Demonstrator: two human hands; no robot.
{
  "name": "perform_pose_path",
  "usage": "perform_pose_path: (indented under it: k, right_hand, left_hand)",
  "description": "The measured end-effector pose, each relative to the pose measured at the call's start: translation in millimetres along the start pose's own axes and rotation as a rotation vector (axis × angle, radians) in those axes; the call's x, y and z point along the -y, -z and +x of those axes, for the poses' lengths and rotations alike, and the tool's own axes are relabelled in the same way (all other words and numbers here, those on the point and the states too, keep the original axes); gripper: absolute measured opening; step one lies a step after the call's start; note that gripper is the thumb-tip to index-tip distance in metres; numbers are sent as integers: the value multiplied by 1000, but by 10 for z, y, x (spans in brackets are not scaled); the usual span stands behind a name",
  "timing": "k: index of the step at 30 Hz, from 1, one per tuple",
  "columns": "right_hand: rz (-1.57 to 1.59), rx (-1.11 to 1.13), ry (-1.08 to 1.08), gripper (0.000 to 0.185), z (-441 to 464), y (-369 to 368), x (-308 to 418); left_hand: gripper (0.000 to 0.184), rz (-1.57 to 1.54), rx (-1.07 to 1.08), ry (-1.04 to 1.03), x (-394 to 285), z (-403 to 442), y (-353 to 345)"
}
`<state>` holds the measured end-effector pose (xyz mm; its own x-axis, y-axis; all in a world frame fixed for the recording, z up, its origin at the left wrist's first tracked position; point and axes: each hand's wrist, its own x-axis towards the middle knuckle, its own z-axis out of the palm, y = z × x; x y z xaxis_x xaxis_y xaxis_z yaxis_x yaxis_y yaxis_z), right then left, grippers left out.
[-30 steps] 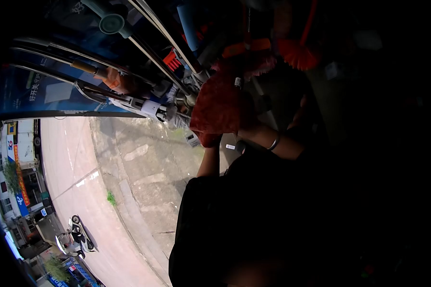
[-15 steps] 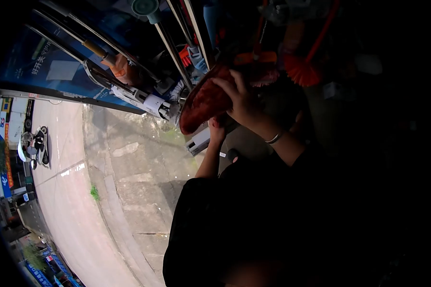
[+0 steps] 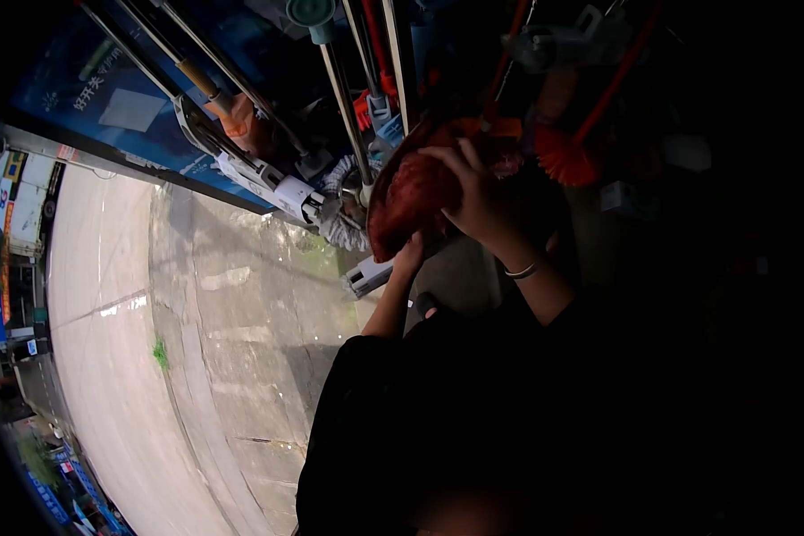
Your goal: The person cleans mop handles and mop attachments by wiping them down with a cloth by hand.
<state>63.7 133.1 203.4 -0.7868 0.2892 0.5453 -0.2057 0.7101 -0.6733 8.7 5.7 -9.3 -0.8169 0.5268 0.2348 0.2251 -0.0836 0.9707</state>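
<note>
In front of me is a broad, dark red, curved piece [image 3: 406, 192] with a mottled surface; I cannot tell its kind. My left hand [image 3: 409, 256] is closed on its lower edge, thumb on the near side, the other fingers hidden behind it. My right hand [image 3: 478, 192], with a bracelet on the wrist, is at the right part of the red piece. Its fingers are spread and bent over the surface, with the thumb apart below. A grey stringy mop head [image 3: 344, 228] lies just left of the red piece.
Several long-handled mops lean at the upper left, by a blue sign panel [image 3: 107, 80]. An orange-red bristle brush [image 3: 567, 159] hangs at the right. A grey-white box-shaped piece [image 3: 368, 277] lies under my left hand. Sunlit pavement [image 3: 241, 357] stretches to the left.
The red piece and both hands have shifted slightly right in the view, uncovering more of the stringy mop head. My right thumb now shows apart from the fingers. The scooter is out of view.
</note>
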Motion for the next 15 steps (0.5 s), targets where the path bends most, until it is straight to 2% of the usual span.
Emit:
perform_pose_path:
  k: [2, 3, 5, 6, 7, 8, 9, 11, 12, 13, 14, 15]
  right_hand:
    - [-71, -19, 52, 44, -83, -157, -204]
    - [-73, -10, 72, 44, -158, -197, -329]
    - [49, 45, -52, 42, -371, -249, -578]
    - [49, 54, -43, 42, -529, -255, -679]
    - [122, 112, -143, 39, -672, -245, -778]
    - [192, 168, -237, 36, -688, -232, -835]
    - [186, 169, -223, 36, -617, -213, -817]
    - [398, -165, -151, 28, -482, -132, -588]
    - [384, -230, -90, 37, -318, -58, -314]
    - [380, -234, -86, 37, -192, -19, -172]
    - [22, -189, 156, 45, -70, 16, -71]
    - [-341, -138, 397, 52, 9, 13, -12]
  left_hand:
    - [46, 42, 9, 72, 101, -9, -46]
    - [46, 34, -8, 61, -125, 52, -72]
    - [43, -47, -88, -174, -816, 154, -90]
    - [43, -16, -33, -157, -452, 70, -28]
    - [43, -17, -39, -167, -362, 43, -16]
    - [39, -89, -75, -17, -314, 41, -12]
    - [35, -164, -111, 138, -305, 42, -20]
    - [35, -140, -120, 116, -322, -7, -59]
    - [35, -110, -122, 95, -332, -23, -74]
    - [35, -80, -124, 71, -337, -21, -79]
    - [39, -20, -105, 46, -272, -18, -86]
    - [40, 202, -96, -73, 67, -73, -105]
